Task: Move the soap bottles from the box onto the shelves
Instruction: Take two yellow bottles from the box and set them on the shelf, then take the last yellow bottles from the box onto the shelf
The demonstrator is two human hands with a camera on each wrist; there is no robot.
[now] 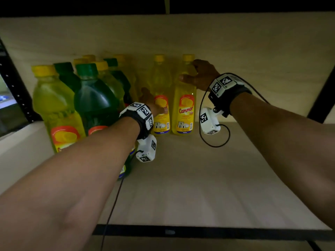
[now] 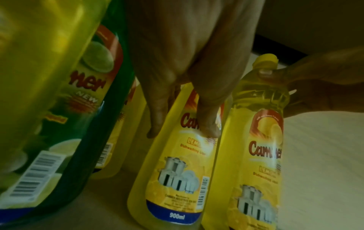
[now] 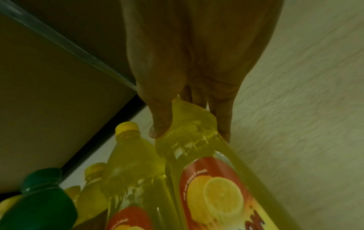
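Two yellow soap bottles stand side by side near the back of the shelf (image 1: 199, 178). My left hand (image 1: 152, 102) holds the left one (image 1: 161, 122) at mid-body. In the left wrist view its thumb and fingers (image 2: 157, 121) lie round that bottle (image 2: 177, 179) above the label. My right hand (image 1: 197, 75) pinches the right bottle (image 1: 184, 113) at the neck just under its yellow cap. The right wrist view shows my thumb and fingers (image 3: 222, 124) on either side of that neck (image 3: 193, 118). Both bottles are upright with their bases on the board.
Several green (image 1: 94, 98) and yellow (image 1: 54, 105) bottles crowd the shelf's left side, close to my left forearm. Black uprights stand at left (image 1: 16, 87) and right (image 1: 322, 95). The upper shelf (image 1: 235, 6) hangs low overhead. Bare board lies on the right and in front.
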